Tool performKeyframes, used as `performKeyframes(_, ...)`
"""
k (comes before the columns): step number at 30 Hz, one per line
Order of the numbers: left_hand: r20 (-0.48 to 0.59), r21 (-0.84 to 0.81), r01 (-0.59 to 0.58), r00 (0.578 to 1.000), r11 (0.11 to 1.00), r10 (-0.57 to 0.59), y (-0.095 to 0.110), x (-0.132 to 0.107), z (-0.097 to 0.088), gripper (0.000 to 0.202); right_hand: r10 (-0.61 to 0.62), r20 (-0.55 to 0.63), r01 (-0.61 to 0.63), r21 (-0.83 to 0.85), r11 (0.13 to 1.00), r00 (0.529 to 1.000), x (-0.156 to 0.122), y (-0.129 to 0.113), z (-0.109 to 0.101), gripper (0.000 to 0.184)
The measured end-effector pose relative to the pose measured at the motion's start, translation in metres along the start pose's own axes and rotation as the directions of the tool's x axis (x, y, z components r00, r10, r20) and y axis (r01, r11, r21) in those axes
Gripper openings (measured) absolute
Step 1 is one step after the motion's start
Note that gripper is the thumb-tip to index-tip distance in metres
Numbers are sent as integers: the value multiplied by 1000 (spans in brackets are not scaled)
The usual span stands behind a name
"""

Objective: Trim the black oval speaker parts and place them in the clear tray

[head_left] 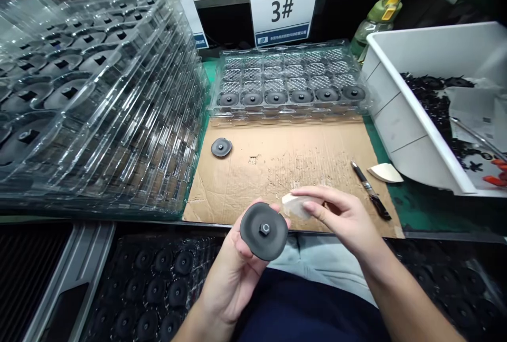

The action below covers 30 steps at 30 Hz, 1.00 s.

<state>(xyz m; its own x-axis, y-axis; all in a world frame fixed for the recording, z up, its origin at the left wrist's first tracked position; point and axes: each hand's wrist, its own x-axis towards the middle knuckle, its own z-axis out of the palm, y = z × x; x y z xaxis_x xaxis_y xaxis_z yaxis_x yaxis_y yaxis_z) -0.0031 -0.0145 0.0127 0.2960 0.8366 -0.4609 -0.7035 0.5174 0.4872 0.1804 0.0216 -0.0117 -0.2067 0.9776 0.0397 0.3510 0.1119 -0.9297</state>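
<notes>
A round black plastic disc with a raised hub (264, 231) rests in my left hand (237, 273), its fingers wrapped around the edge from below. My right hand (336, 212) pinches a small white wedge-shaped pad (297, 206), slightly blurred, just right of the disc; a small gap seems to separate them. Another black disc (221, 147) lies on the cardboard sheet (237, 189) at its left. A pen-like black tool (371, 190) lies on the right of the cardboard, beside a second pale wedge pad (385, 172).
Stacked clear trays of black discs (158, 99) rise high on the left. A clear tray (293, 75) at the back has discs in its front row. On the right stands a white bin (420, 131) with black scraps, near a green-capped bottle (374, 22). More disc trays (146, 289) sit below.
</notes>
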Motion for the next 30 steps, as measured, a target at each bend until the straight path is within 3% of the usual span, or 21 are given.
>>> performKeyframes(3,6,-5,10,1000,1000,-10,2,-1,2,51,84,-11,-84,-54,995,996,-3,41,4,22)
performKeyframes(5,-19,6,26,999,1000,-26,2,-1,5,53,104,-10,-104,-77,992,995,-8,48,5,20)
performKeyframes(7,-38,7,40,998,999,-40,0,0,9,54,126,-63,-131,-78,988,990,-12,33,5,21)
performKeyframes(9,-40,1,34,999,999,-34,-3,1,13,54,95,-193,-106,-47,993,977,-13,0,4,23)
performKeyframes(11,-38,10,32,999,999,-31,-6,3,14,53,-58,-344,51,-28,998,937,-12,-36,6,21)
performKeyframes(14,-39,39,62,997,997,-60,-8,5,6,55,-336,-210,315,-127,941,918,-10,-72,13,22)
performKeyframes(16,-70,61,64,996,996,-60,-7,7,0,58,-342,-25,336,-131,933,940,-8,-79,17,21)
performKeyframes(18,-107,84,49,993,995,-40,-7,8,-2,57,-263,115,276,-117,954,958,-4,-78,18,19)
performKeyframes(20,-113,97,70,992,993,-59,-7,8,1,50,-257,60,263,-147,953,965,0,-75,19,19)
performKeyframes(23,-89,77,123,989,989,-116,-5,6,7,44,-356,-84,337,-182,924,931,-1,-72,18,22)
performKeyframes(25,-72,63,132,989,989,-127,-2,4,8,48,-364,30,365,-115,924,931,-9,-70,12,20)
performKeyframes(27,-43,67,122,992,990,-119,1,3,7,52,-293,144,307,-84,948,945,-19,-68,1,18)
performKeyframes(30,8,58,119,993,991,-119,0,6,9,54,-240,48,244,-260,934,970,-25,-67,-13,20)
